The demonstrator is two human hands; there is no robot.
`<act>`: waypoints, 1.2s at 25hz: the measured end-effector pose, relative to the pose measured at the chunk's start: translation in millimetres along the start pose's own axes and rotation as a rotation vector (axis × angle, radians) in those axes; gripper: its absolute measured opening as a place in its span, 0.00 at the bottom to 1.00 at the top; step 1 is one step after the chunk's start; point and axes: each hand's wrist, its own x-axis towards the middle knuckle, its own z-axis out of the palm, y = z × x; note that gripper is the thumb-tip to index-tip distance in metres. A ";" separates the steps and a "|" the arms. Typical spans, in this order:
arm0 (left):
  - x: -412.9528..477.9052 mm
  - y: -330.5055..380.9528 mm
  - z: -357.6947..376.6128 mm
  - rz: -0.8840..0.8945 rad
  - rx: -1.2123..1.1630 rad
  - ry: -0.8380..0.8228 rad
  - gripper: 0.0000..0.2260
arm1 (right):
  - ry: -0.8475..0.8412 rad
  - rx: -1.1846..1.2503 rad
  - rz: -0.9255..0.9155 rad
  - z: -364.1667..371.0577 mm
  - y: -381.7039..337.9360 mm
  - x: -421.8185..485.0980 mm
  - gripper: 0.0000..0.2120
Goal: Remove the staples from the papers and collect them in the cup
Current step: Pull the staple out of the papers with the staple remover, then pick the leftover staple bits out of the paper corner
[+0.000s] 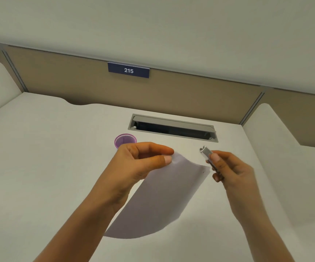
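My left hand (139, 163) pinches the top left corner of a white sheaf of papers (162, 197) and holds it lifted above the desk, the sheets curving down toward me. My right hand (228, 169) grips a small metal staple remover (206, 153), its silver tip pointing up and left, a short way from the papers' top right corner. A tiny dark mark shows near that corner; I cannot tell if it is a staple. A small purple cup (124, 139) stands on the desk just behind my left hand, partly hidden by it.
The white desk (49, 157) is walled by a tan partition (77, 80) carrying a blue "215" plate (128, 70). A grey cable hatch (172, 127) lies open in the desktop behind my hands. Curved white side dividers stand at left and right.
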 end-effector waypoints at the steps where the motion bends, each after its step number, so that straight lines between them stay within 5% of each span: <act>1: 3.9 -1.7 -1.9 0.001 0.023 0.028 0.13 | -0.002 0.003 0.040 2.5 12.5 9.1 0.12; 11: 31.6 -17.5 -17.6 -0.119 0.090 0.203 0.06 | 0.075 -0.215 0.550 58.6 175.4 119.1 0.08; 18: 49.0 -26.0 -23.2 -0.177 0.145 0.279 0.11 | 0.138 -0.625 0.416 93.6 206.6 199.0 0.17; 25: 52.3 -33.2 -27.9 -0.158 0.183 0.304 0.12 | 0.036 -0.934 0.140 95.7 229.2 220.3 0.16; 30: 52.0 -28.5 -29.9 -0.099 0.194 0.289 0.11 | -0.047 -0.991 0.115 91.9 223.2 218.6 0.18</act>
